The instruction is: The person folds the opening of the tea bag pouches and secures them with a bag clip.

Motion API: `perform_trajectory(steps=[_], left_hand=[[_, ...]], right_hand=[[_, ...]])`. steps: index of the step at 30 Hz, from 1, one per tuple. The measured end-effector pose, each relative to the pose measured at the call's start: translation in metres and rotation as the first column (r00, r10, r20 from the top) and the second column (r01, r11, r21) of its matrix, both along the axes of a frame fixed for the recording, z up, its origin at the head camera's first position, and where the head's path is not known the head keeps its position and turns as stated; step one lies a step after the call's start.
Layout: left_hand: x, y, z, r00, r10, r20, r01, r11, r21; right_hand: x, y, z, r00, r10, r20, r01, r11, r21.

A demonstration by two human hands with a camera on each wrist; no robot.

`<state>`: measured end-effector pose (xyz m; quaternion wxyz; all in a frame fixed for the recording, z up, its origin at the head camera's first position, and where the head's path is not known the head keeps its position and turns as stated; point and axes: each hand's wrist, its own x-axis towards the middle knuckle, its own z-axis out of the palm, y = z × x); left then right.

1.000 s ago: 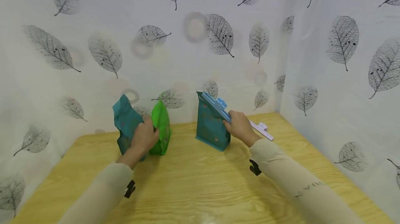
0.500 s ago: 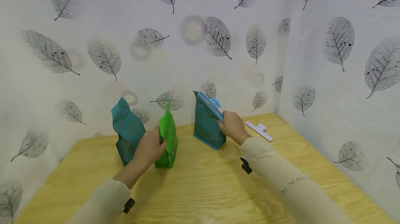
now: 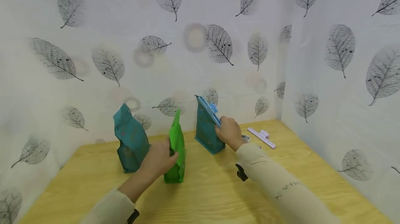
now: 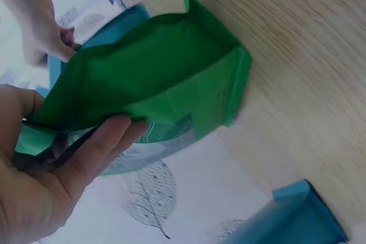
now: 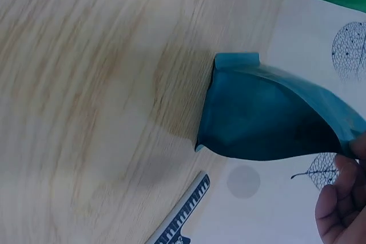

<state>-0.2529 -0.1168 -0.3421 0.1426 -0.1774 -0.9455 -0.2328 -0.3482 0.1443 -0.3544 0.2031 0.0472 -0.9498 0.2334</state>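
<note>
My left hand grips the upper part of a bright green stand-up pouch; thumb and fingers pinch its side in the left wrist view, where the green pouch stands side-on. My right hand holds the near end of a long light-blue bag clip that lies along the slanted top of a teal pouch. In the right wrist view the fingers are at the top of that teal pouch. A second teal pouch stands left of the green one, its top crumpled.
A pale pink bag clip with ruler-like marks lies at the right, behind my right hand. Next to it is a small greyish item, partly hidden by the hand. A leaf-print curtain lines the back of the wooden table.
My left hand has moved the green pouch to the right and nearer, away from the left teal pouch. My right hand has shifted slightly left with the clipped teal pouch.
</note>
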Motion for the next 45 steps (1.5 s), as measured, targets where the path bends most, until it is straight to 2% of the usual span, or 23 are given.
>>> perform_trajectory(steps=[4,8,10,16,19,23,25,27,30,32,35,37,39,40,41,42,44,45], left_hand=[[0.003,0.007,0.001,0.998,-0.016,0.053,0.018,0.999,-0.042],[0.005,0.015,0.003,0.990,-0.034,0.139,0.037,0.999,-0.016],[0.006,0.018,0.006,0.987,-0.039,0.157,0.041,0.999,-0.012],[0.008,0.022,0.009,0.987,-0.049,0.154,0.056,0.998,-0.039],[0.008,0.020,0.007,0.991,-0.051,0.123,0.059,0.997,-0.057],[0.007,0.010,0.007,0.994,-0.111,0.011,0.112,0.989,-0.097],[0.006,0.004,0.009,0.987,-0.156,-0.037,0.150,0.980,-0.130],[0.006,-0.003,0.012,0.978,-0.200,-0.058,0.189,0.970,-0.155],[0.006,-0.014,0.021,0.959,-0.269,-0.088,0.254,0.955,-0.151],[0.004,-0.018,0.028,0.938,-0.316,-0.144,0.302,0.947,-0.114],[-0.004,-0.021,0.040,0.892,-0.343,-0.294,0.341,0.938,-0.060],[-0.011,-0.019,0.047,0.853,-0.341,-0.396,0.334,0.938,-0.089],[-0.019,-0.016,0.055,0.814,-0.355,-0.459,0.309,0.935,-0.176],[-0.023,-0.014,0.058,0.799,-0.373,-0.472,0.291,0.926,-0.240],[-0.027,-0.012,0.061,0.780,-0.400,-0.482,0.278,0.911,-0.306],[-0.030,-0.010,0.063,0.768,-0.429,-0.476,0.268,0.890,-0.368],[-0.035,-0.006,0.067,0.769,-0.479,-0.423,0.263,0.841,-0.473],[-0.036,-0.005,0.068,0.778,-0.496,-0.386,0.267,0.817,-0.511]], right_hand=[[0.000,-0.013,-0.001,1.000,0.014,0.016,-0.013,0.999,-0.052],[-0.001,-0.022,-0.002,1.000,0.008,0.000,-0.008,0.998,-0.060],[-0.001,-0.024,-0.002,1.000,0.010,-0.016,-0.011,0.998,-0.062],[0.001,-0.024,-0.005,0.996,0.076,-0.045,-0.079,0.995,-0.059],[0.007,-0.019,-0.008,0.993,0.112,-0.048,-0.113,0.993,-0.022],[0.021,-0.010,-0.007,0.982,0.186,-0.046,-0.183,0.981,0.058],[0.031,-0.006,-0.007,0.971,0.237,-0.021,-0.233,0.966,0.114],[0.044,-0.006,-0.008,0.949,0.316,-0.004,-0.311,0.935,0.169],[0.062,-0.010,-0.006,0.898,0.440,-0.006,-0.426,0.872,0.240],[0.072,-0.015,-0.004,0.858,0.512,-0.040,-0.487,0.836,0.254],[0.086,-0.025,0.007,0.812,0.577,-0.086,-0.542,0.801,0.254],[0.093,-0.033,0.015,0.784,0.610,-0.113,-0.570,0.780,0.259],[0.099,-0.041,0.021,0.775,0.620,-0.124,-0.571,0.770,0.283],[0.100,-0.045,0.023,0.772,0.622,-0.128,-0.570,0.768,0.292],[0.100,-0.049,0.023,0.771,0.622,-0.134,-0.568,0.767,0.299],[0.100,-0.053,0.024,0.774,0.618,-0.139,-0.561,0.771,0.302],[0.099,-0.059,0.022,0.782,0.603,-0.154,-0.546,0.783,0.297],[0.098,-0.061,0.020,0.783,0.600,-0.166,-0.543,0.788,0.290]])
